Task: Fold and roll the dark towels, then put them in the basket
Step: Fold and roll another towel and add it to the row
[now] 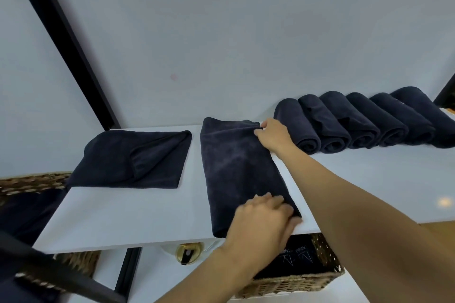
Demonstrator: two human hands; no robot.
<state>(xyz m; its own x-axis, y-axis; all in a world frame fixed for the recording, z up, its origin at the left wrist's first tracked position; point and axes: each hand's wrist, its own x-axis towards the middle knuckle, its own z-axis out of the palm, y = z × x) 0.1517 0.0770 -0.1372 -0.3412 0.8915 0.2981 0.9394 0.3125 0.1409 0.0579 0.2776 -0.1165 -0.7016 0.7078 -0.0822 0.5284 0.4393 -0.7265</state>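
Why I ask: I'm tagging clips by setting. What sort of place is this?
Probably a spa or hotel linen area: rolled dark towels along a white shelf, a folded towel beside them, a wicker basket underneath.

Reaching forward with both bare arms — pinching the far corner of the folded towel with the right hand, gripping its near corner palm-down with the left hand, fingers bent.
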